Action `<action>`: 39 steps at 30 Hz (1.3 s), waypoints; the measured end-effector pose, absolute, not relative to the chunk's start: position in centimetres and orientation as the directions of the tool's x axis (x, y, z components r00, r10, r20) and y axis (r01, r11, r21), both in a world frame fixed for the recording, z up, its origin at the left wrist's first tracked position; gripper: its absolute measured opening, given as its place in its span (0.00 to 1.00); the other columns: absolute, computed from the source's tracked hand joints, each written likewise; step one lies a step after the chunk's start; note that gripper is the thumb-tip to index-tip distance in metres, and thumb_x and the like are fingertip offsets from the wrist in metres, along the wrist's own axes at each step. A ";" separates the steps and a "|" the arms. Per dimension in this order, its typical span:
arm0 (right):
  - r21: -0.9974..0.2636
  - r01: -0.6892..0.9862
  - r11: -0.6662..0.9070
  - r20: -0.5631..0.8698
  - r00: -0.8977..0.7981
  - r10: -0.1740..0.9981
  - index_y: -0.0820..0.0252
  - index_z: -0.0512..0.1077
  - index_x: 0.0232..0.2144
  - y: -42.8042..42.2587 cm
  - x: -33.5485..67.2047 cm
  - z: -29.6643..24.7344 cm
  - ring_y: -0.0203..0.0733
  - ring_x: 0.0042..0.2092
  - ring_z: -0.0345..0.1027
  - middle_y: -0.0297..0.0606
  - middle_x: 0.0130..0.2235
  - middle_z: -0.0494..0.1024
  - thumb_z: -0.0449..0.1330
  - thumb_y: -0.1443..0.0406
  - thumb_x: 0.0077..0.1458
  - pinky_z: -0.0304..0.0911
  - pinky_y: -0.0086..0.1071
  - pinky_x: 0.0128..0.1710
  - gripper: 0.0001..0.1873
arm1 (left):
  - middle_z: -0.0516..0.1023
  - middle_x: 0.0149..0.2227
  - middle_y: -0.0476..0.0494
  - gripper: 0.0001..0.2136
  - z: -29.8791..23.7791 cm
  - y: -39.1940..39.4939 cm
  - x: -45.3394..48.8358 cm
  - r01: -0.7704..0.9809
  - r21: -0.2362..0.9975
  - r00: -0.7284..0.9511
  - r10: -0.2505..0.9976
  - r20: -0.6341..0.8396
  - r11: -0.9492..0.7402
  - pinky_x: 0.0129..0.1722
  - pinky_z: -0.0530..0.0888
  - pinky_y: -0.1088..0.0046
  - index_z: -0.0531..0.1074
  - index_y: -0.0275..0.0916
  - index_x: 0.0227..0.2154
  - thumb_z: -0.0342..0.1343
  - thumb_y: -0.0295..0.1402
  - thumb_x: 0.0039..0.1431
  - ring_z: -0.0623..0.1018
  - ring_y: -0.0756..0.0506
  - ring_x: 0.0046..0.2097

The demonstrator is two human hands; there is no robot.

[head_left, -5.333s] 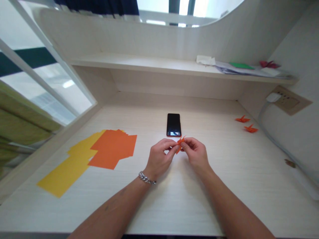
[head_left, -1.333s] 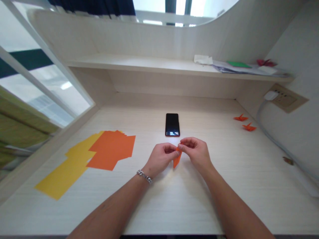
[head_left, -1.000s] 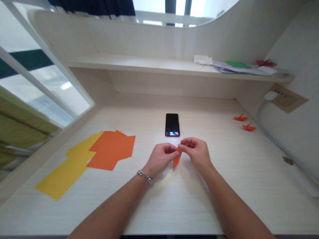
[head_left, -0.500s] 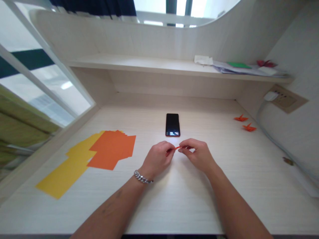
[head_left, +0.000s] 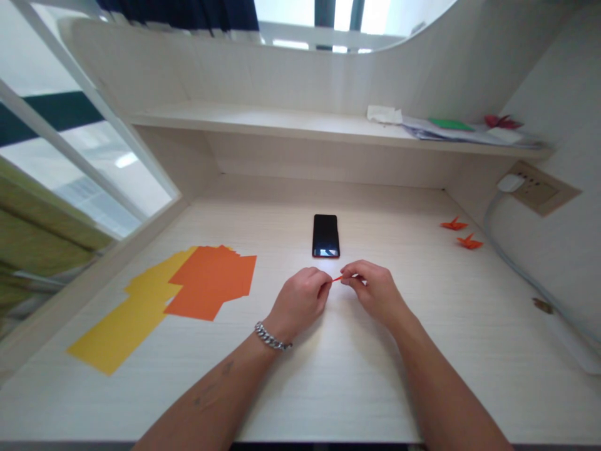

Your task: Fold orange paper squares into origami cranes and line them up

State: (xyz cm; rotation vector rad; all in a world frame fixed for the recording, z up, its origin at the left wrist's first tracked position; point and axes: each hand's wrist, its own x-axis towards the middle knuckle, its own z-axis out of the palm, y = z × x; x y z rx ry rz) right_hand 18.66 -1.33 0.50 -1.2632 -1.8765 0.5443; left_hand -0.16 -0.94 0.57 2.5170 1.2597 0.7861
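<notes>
My left hand [head_left: 303,300] and my right hand [head_left: 373,291] meet over the middle of the desk, both pinched on a small folded orange paper piece [head_left: 337,279]. Only a thin orange sliver of it shows between the fingertips; the rest is hidden by my fingers. A silver chain bracelet [head_left: 271,336] circles my left wrist. A black phone [head_left: 325,235] lies flat just beyond my hands.
Orange sheets [head_left: 211,288] overlap yellow sheets [head_left: 124,322] on the desk's left. Two small orange folded cranes [head_left: 462,233] sit at the far right. A shelf [head_left: 300,125] above carries papers [head_left: 451,128]. A wall socket [head_left: 538,185] with a white cable is on the right.
The orange piece hung down edge-on between my hands a second ago; now it is turned flat and nearly hidden in my fingertips. Both hands shifted slightly closer to the desk.
</notes>
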 end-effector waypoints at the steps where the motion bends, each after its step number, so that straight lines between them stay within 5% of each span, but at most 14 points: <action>1: -0.743 0.541 0.394 0.369 -0.160 0.916 0.56 0.74 0.29 -1.3 18.7 0.6 0.42 0.38 0.71 0.38 0.36 0.78 0.58 0.70 0.53 0.66 0.35 0.38 0.05 | 0.74 0.31 0.42 0.08 0.6 -0.9 -0.2 0.678 0.414 0.487 0.793 0.365 -0.607 0.36 0.68 0.70 0.71 0.37 0.31 0.47 0.28 0.61 0.73 0.46 0.35; 6: -0.808 0.460 0.368 0.353 -0.122 0.928 0.56 0.74 0.35 -1.5 18.8 0.9 0.42 0.39 0.71 0.39 0.38 0.77 0.64 0.65 0.50 0.69 0.34 0.36 0.07 | 0.73 0.32 0.42 0.07 0.6 -0.9 -0.3 0.678 0.419 0.479 0.795 0.372 -0.604 0.36 0.68 0.70 0.71 0.38 0.31 0.48 0.27 0.61 0.73 0.46 0.36; 23: -0.771 0.509 0.383 0.367 -0.137 0.920 0.55 0.76 0.28 -1.4 18.2 0.4 0.42 0.37 0.72 0.38 0.35 0.78 0.64 0.67 0.49 0.67 0.35 0.38 0.02 | 0.73 0.32 0.42 0.08 0.5 -1.2 0.1 0.680 0.385 0.514 0.781 0.356 -0.623 0.36 0.69 0.70 0.71 0.38 0.31 0.47 0.27 0.61 0.73 0.46 0.36; 39: -0.751 0.559 0.350 0.251 -0.248 0.935 0.56 0.76 0.31 -1.7 18.5 1.1 0.41 0.35 0.71 0.37 0.33 0.79 0.61 0.66 0.53 0.64 0.33 0.37 0.04 | 0.75 0.30 0.43 0.07 0.5 -1.1 -0.1 0.582 0.586 0.489 0.818 0.301 -0.564 0.32 0.68 0.73 0.73 0.38 0.30 0.50 0.30 0.59 0.73 0.47 0.32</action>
